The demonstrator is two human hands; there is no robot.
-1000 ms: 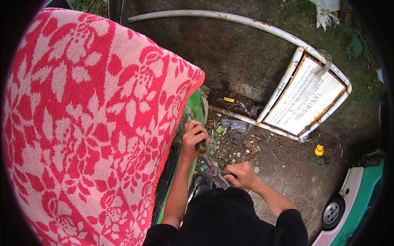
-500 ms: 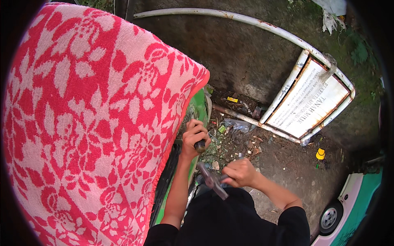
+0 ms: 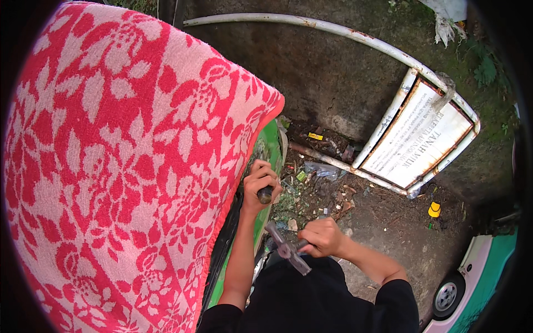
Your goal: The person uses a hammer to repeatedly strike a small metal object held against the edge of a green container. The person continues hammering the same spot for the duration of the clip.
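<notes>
My left hand (image 3: 259, 178) grips a tool by its dark rounded handle (image 3: 264, 194), with the fingers against the scraped edge of a green vehicle body (image 3: 271, 139); the tool's working end is hidden. My right hand (image 3: 325, 237) is closed on the handle of a hammer, whose metal head (image 3: 287, 250) hangs below and slightly right of the dark handle, apart from it. A red and pink floral towel or blanket (image 3: 127, 166) covers the vehicle to the left, its hem lying along the green edge beside my left forearm.
A rusty white tube frame with a signboard (image 3: 413, 139) leans at a mossy concrete wall (image 3: 316, 72). Litter, including a yellow object (image 3: 434, 210), lies on the ground (image 3: 383, 222). A pink and teal vehicle with a wheel (image 3: 447, 295) stands at lower right.
The hammer head has dropped down and away from the tool handle, which it was close against a second ago. My left hand stays on the tool; the view has shifted slightly.
</notes>
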